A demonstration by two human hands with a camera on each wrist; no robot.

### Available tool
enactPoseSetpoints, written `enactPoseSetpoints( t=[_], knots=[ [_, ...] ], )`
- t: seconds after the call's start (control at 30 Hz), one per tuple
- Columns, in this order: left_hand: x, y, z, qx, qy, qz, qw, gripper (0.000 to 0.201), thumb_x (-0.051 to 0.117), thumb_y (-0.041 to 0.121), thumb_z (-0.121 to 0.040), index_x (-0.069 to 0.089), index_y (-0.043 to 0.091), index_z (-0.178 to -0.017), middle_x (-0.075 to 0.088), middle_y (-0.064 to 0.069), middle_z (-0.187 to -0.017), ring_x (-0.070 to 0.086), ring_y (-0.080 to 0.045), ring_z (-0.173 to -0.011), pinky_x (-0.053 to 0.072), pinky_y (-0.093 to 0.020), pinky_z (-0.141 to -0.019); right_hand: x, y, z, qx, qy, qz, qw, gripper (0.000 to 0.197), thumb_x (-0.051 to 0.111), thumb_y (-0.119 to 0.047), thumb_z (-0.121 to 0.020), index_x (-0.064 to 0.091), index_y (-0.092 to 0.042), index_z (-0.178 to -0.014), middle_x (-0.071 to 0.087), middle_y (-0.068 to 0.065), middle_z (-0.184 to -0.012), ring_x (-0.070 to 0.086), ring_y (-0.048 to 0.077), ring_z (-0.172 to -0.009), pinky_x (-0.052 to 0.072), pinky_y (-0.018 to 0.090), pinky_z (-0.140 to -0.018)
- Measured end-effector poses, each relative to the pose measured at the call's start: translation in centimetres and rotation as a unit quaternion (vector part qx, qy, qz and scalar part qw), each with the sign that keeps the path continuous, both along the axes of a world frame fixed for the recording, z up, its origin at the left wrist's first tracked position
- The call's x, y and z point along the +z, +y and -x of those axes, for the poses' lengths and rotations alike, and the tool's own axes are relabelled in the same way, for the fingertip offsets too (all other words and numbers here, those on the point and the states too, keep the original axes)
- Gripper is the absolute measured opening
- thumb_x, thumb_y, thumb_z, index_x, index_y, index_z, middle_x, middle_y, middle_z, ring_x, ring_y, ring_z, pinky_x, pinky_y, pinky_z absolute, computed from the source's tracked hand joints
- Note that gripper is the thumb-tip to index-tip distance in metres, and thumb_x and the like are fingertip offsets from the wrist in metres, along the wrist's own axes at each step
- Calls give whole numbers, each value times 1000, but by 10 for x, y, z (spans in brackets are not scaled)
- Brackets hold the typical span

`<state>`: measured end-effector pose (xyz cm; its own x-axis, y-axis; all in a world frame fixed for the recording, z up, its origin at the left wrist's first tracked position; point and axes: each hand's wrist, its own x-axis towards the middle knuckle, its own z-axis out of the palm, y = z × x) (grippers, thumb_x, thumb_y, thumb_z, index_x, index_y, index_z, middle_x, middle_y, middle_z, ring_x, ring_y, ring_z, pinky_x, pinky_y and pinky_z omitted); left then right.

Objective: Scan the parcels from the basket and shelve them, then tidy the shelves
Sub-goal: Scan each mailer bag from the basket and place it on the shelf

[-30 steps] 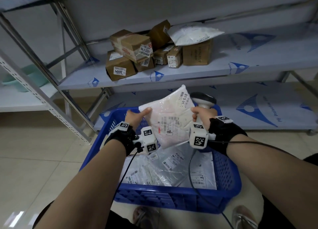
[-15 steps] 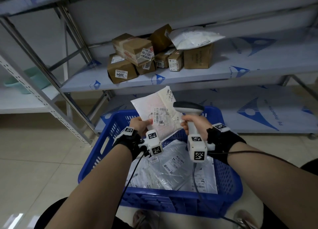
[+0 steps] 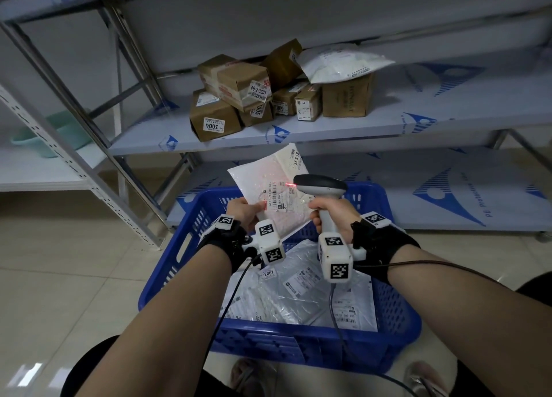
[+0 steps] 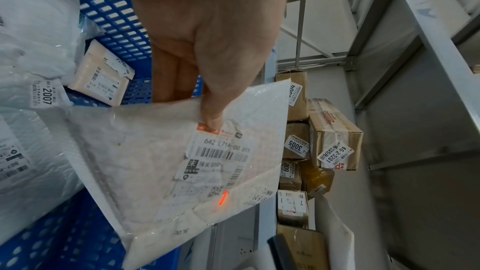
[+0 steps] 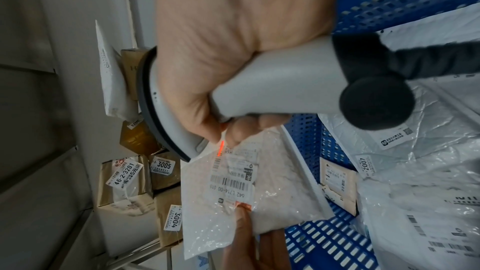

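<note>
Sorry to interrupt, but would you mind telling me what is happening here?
A person is scanning parcels. The left hand pinches a white mailer above the blue basket, and the right hand grips a handheld scanner whose red line falls on the mailer's label. More mailers lie in the basket; cardboard boxes sit on the shelf.

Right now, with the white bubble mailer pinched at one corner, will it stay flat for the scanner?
Probably: the white bubble mailer stands nearly flat though the left hand pinches only one edge, so it seems light. Its padded skin looks crinkled and may sag. The glossy film could slip.
</note>
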<state>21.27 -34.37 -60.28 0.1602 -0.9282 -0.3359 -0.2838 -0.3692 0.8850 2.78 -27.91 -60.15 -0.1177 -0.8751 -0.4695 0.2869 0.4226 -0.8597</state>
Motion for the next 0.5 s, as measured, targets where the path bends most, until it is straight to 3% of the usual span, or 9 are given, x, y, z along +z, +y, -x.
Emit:
enactPoseSetpoints(
  t=[0.17, 0.3, 0.5],
  knots=[
    [2, 1, 0, 1, 3, -3, 1000, 19, 64, 9, -89, 60, -4, -103, 64, -15, -94, 60, -23, -68, 52, -32, -60, 1, 0, 3, -3, -2, 3, 1000, 11, 61, -4, -86, 61, -2, -75, 54, 5, -54, 47, 11, -43, 41, 22, -44],
    [4, 2, 0, 4, -2, 3, 1000, 24, 64, 9, -89, 60, -7, -107, 65, -14, -92, 59, -21, -65, 51, -30, -58, 3, 0, 4, 8, -1, 1, 1000, 8, 62, -5, -86, 62, 0, -79, 58, 6, -59, 49, 11, -44, 42, 22, -44],
    [7, 2, -2, -5, -34, 5, 999, 14, 64, 11, -90, 61, -1, -95, 63, -14, -94, 56, -17, -61, 47, -26, -52, 5, 0, 3, 12, 1, -1, 1000, 8, 62, -5, -86, 62, 0, -79, 59, 7, -59, 48, 11, -44, 42, 22, -42]
  ],
)
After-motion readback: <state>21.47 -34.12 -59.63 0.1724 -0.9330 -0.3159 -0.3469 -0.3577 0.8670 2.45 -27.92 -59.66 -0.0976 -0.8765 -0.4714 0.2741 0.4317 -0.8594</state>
